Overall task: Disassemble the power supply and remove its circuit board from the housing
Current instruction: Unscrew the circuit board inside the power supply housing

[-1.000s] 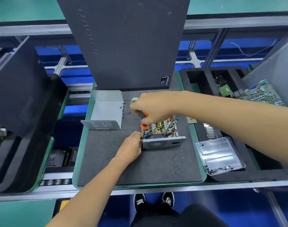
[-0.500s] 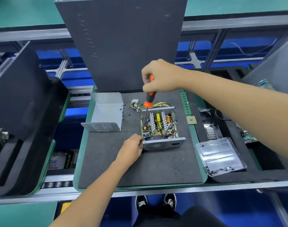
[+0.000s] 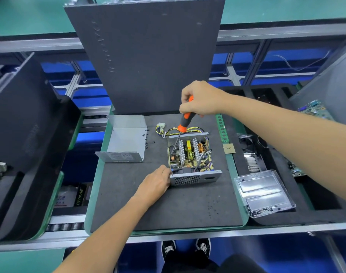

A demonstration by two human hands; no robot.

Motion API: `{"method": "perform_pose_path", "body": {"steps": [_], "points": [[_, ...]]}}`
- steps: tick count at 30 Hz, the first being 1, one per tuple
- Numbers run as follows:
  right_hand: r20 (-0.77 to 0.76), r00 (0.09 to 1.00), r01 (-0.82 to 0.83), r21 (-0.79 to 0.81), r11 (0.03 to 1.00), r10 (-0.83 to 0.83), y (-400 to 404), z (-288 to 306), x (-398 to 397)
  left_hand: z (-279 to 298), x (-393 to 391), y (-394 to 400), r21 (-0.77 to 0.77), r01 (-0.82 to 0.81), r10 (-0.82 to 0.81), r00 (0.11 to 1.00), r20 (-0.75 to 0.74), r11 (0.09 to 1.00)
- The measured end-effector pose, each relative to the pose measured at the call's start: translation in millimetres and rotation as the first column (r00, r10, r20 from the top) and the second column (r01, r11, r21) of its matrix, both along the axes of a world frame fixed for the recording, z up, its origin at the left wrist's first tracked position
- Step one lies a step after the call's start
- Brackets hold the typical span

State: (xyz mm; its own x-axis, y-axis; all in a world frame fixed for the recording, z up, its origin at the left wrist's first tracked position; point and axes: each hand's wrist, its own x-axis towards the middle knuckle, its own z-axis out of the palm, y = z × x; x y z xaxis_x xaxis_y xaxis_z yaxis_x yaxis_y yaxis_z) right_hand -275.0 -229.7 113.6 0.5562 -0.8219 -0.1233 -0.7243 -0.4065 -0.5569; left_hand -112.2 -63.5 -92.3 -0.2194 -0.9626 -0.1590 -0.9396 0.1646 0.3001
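my right hand (image 3: 202, 99) gripped the screwdriver (image 3: 185, 120) above the open power supply (image 3: 191, 158), while my left hand (image 3: 155, 184), fingers loosely curled, touched its near-left corner.

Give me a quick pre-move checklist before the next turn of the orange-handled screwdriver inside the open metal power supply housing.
1. Cover off: ok. The grey sheet-metal cover lies apart on the dark foam mat, left of the open metal power supply housing.
2. Housing braced: ok. The left hand rests against its near left corner.
3. Tool gripped: ok. The right hand grips the orange-handled screwdriver.
4. Tip seated on a screw: cannot tell; the shaft ends among parts on the green circuit board.
5. Yellow and black wire bundle clear of the shaft: cannot tell; it runs right behind the handle.
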Motion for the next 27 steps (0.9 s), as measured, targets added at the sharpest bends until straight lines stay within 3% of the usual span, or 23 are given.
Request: {"method": "perform_pose_path", "body": {"steps": [6,10,13,17,22,27], "points": [[-0.006,1.000,-0.018,0.009,1.000,0.018,-2.2,-2.4,-1.8,7.3,-3.1,2.2,-0.042,-0.069,0.061,0.983,-0.172,0.997],[-0.019,1.000,-0.010,0.006,1.000,0.010,-5.8,-6.0,-3.5,15.3,3.0,-4.1,-0.067,-0.258,0.235,0.941,-0.242,0.964],[-0.037,0.999,-0.002,0.005,1.000,0.002,-7.1,-9.7,-2.0,20.3,1.7,-20.4,0.005,-0.302,0.299,0.942,-0.150,0.953],[-0.019,1.000,-0.023,0.006,1.000,0.023,-7.9,-8.6,2.9,23.1,-1.0,-33.7,0.063,-0.244,0.246,0.968,-0.038,0.968],[-0.014,0.999,-0.036,-0.004,0.999,0.035,-11.2,-1.5,-3.2,28.4,8.7,-51.6,-0.042,-0.238,0.236,0.971,-0.047,0.970],[-0.012,1.000,-0.019,-0.035,0.999,0.018,-15.2,2.9,-13.5,43.8,12.0,-93.8,-0.082,-0.374,0.370,0.927,-0.057,0.924]]}}
